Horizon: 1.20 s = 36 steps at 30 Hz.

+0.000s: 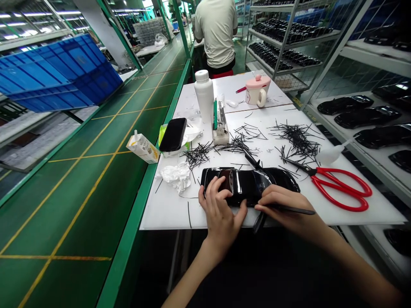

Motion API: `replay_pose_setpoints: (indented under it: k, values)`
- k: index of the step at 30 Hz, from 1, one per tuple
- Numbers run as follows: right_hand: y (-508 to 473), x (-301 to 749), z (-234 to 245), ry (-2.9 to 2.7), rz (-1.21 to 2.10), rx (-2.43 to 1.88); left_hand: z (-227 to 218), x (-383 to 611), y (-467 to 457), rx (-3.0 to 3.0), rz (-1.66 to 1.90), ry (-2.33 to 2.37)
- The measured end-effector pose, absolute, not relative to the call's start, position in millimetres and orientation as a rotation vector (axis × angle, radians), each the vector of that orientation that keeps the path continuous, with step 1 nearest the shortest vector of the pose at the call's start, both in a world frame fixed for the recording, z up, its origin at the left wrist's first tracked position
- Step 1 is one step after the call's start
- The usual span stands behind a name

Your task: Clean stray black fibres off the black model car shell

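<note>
Now, left hand (220,209) grips model car (248,184); right hand (285,204) pinches rod (298,209).

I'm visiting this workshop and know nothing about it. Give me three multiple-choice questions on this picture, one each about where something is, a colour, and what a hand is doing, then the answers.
1. Where do the red-handled scissors lie?
A) On the green conveyor
B) On the white work board, right of the black model car
C) On a shelf

2. What colour is the tilted plastic crate at the far left?
A) Blue
B) Red
C) Yellow

3. What is the left hand doing?
A) Gripping the scissors
B) Holding a phone
C) Resting on the black model car

Answers:
1. B: the scissors lie on the board beside the car.
2. A: the crate's sides show blue.
3. C: its fingers lie across the car's top.
</note>
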State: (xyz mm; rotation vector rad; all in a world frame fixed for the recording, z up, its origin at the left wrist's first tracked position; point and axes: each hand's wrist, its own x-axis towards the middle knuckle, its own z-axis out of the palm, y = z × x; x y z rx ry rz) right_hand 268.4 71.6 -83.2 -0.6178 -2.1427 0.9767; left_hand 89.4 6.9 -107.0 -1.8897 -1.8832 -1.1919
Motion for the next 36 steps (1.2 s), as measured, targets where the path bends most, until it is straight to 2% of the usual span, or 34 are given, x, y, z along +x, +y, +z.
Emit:
replay_pose_setpoints:
  k: [24, 36]
  values:
    - [72, 253, -67, -2.366, 0.797, -0.759, -107, 88, 7, -1.885, -1.262, -1.899]
    - [66, 276, -70, -2.266, 0.967, -0.904, -109, 89, 7, -1.885, -1.286, -1.873]
